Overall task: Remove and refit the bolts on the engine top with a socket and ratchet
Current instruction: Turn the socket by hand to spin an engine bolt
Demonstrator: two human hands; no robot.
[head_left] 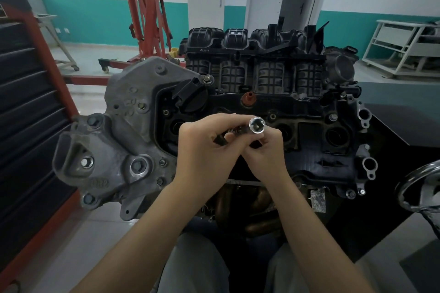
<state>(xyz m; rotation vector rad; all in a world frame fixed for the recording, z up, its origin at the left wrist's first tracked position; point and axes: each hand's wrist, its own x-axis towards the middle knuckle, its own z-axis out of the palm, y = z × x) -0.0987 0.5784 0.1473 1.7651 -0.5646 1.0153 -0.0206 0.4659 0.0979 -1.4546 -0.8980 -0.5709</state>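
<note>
Above the engine top point(309, 131), close to its middle, both hands are meeting around the tool. The left hand point(204, 147) is wrapping its curled fingers point(214, 121) round the dark ratchet point(221, 139), of which only a short dark piece is showing below the thumb. The right hand point(264, 152) is pinching the shiny socket point(257, 125) from below, its fingers point(273, 137) bent close together, with the socket's open end turned up toward the camera. Neither hand is spread wide; both are closed on what they are holding.

The step in hand looks like seating the socket on the ratchet. Doing it well probably means lining up the square drive squarely, pushing until it clicks home, then tugging lightly to check it is holding. Whether it is already fully seated cannot be told, since the join is hidden behind the fingers.

Bolts are sitting around the engine top: one point(333, 116) toward its far right corner, another point(350, 194) at its near right edge. To the left of the engine top a grey metal bracket point(114, 150) is carrying larger bolts of its own. Behind it a red hoist point(147, 7) is standing on the floor.
</note>
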